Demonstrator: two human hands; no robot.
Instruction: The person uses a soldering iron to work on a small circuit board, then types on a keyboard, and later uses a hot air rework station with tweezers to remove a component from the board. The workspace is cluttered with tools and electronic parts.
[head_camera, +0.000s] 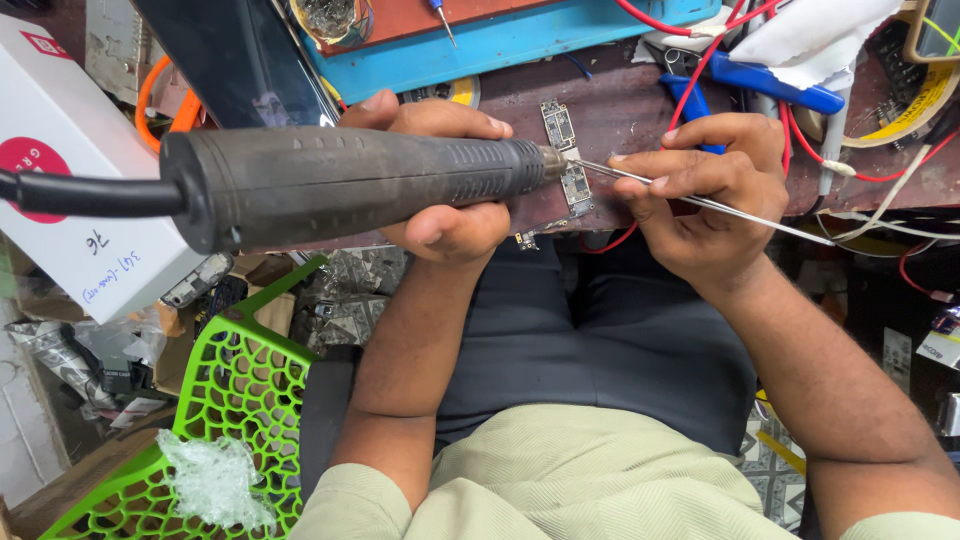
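the green perforated plastic chair (240, 390) stands at lower left, near the lap. above it, the left hand (440, 175) is closed around the dark grey ribbed cylindrical hot-air tool (350, 185), nozzle pointing right. the right hand (710, 195) pinches the thin silver metal tweezers (700, 203), tips directed at the nozzle. the narrow green-grey phone circuit board (572, 170) lies on the brown worn wooden bench (620, 110), at its near edge; tweezer contact with it appears likely but cannot be confirmed. farther back lie the blue-handled pliers (770, 85) and the red wires (700, 70).
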